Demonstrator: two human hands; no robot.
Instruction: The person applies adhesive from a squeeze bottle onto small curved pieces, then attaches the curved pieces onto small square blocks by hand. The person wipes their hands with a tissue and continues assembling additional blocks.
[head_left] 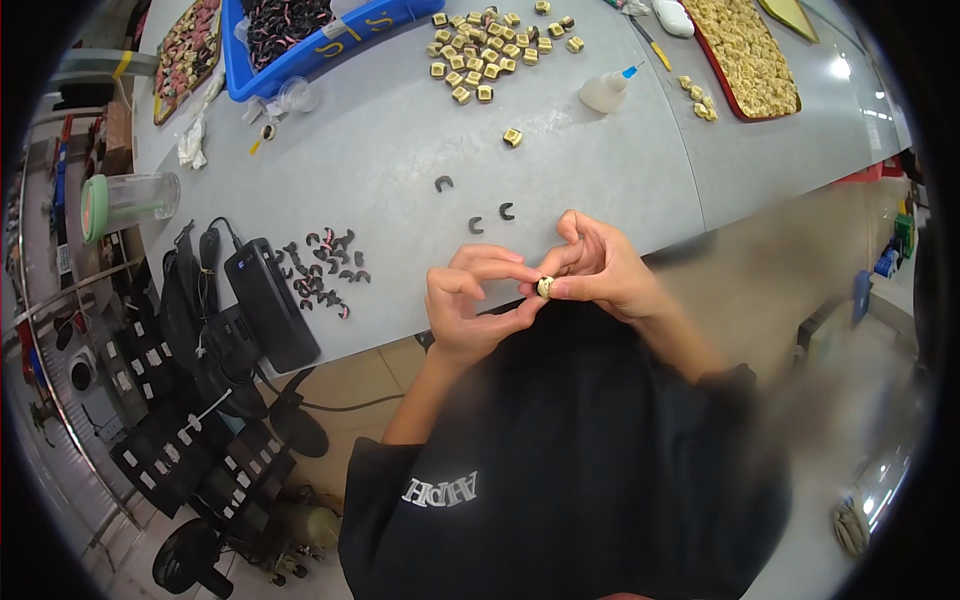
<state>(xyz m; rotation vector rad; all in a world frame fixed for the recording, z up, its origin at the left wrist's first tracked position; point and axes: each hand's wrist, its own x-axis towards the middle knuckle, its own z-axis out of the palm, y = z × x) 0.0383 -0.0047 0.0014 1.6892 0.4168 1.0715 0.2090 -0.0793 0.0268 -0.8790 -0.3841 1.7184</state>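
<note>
A small cream-coloured block (545,287) is pinched between the fingertips of both hands at the near edge of the grey table (400,150). My right hand (600,268) grips it from the right with thumb and forefinger. My left hand (470,300) meets it from the left, fingers curled, thumb tip touching the piece. Three loose dark C-shaped clips (476,224) lie on the table just beyond my hands. A larger scatter of the same dark clips (325,265) lies to the left.
A heap of cream blocks (490,50) and one stray block (512,137) lie farther back. A glue bottle (607,90), a red tray of blocks (745,50), a blue bin (300,35), a clear cup (125,200) and a black device with cables (265,300) stand around.
</note>
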